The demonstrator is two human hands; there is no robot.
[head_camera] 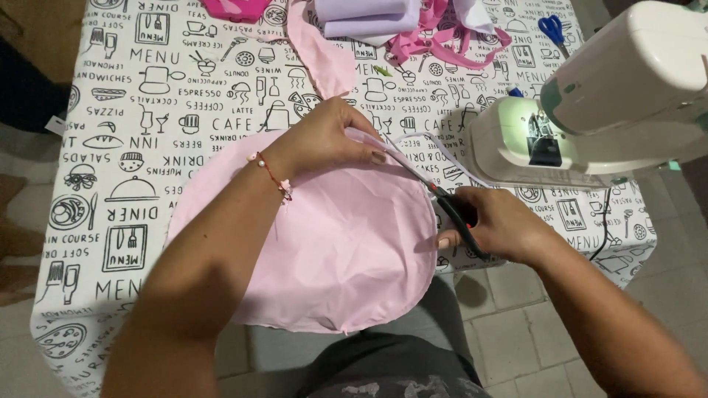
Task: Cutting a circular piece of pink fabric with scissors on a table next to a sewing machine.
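The right hand [495, 225] is closed round the handles of the scissors [442, 200], whose blades point up and to the left along the upper right edge of the pink fabric round [346, 243]. The left hand [328, 138] pinches that same edge just past the blade tips, lifting a narrow trimmed strip [435, 147]. So the cloth lies between both hands, the left nearer its middle. The cloth is pale pink, smooth and roughly circular, and overhangs the near edge of the tabletop [110, 221]. A sewing machine [612, 96] stands to the right.
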